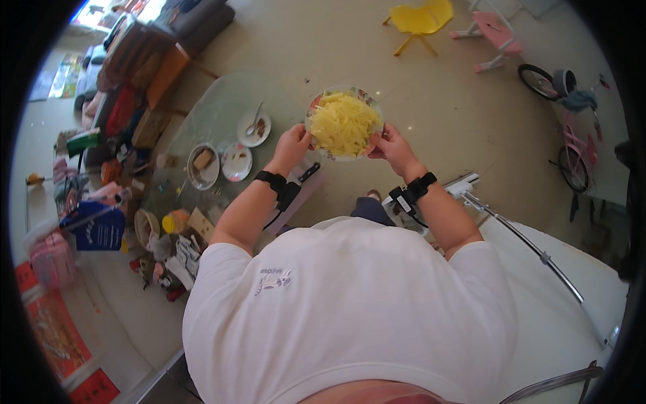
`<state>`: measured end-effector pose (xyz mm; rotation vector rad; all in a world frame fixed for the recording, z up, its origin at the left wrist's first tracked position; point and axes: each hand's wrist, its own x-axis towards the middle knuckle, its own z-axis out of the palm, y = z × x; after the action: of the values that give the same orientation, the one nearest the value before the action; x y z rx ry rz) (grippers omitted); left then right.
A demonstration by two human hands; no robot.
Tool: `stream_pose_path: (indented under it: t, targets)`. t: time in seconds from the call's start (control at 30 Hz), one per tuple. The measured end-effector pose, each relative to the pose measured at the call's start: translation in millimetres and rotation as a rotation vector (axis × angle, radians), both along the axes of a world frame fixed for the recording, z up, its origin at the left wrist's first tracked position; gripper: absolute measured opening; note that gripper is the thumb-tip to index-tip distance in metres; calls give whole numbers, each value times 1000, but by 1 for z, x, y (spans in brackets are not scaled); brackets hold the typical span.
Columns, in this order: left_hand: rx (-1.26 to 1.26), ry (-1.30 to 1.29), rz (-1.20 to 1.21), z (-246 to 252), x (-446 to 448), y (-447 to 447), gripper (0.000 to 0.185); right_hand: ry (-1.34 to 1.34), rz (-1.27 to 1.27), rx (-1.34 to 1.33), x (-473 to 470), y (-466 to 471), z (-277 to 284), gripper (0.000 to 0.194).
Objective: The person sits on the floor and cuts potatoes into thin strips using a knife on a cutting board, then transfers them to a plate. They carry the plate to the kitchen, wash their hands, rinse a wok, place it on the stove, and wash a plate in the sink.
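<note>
A round plate with a floral rim (371,96) is held up in front of me, above the tiled floor. Heaped on it are pale yellow shreds (344,123), likely cut potato. My left hand (293,145) grips the plate's left edge, and my right hand (393,148) grips its right edge with the thumb on top. Below my left hand, a knife with a black handle (309,172) lies on a pale board (303,197). Left of the plate stands a glass table (212,108).
On the glass table are a white plate with a spoon (254,128), a small floral plate (236,162) and a metal bowl (204,166). A yellow chair (421,17) and a pink bicycle (570,136) stand farther off. A mop-like pole (535,247) leans at right.
</note>
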<state>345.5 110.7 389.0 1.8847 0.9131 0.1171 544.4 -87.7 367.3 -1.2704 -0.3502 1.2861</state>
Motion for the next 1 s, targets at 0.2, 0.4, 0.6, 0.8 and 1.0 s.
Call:
stream_pose_path:
  t: [0.2,0.4,0.6,0.8,1.0]
  targets:
    - [-3,21,-228,31,113,-4,24,7,-226,-7,68,-50,29,16]
    - [47,-131,-408,43,231,-10,24,-29,-478,-8,137,-74,39,15]
    - [126,-130,-657,50,358,5,24,-48,-708,-43,204,-75,40,12]
    - [91,-171,-945,61,483,11,27,-24,-954,-120,253,-72,54,17]
    - [114,-209,-1165,59,589,-33,27,-78,-1178,-105,301,-106,59,18]
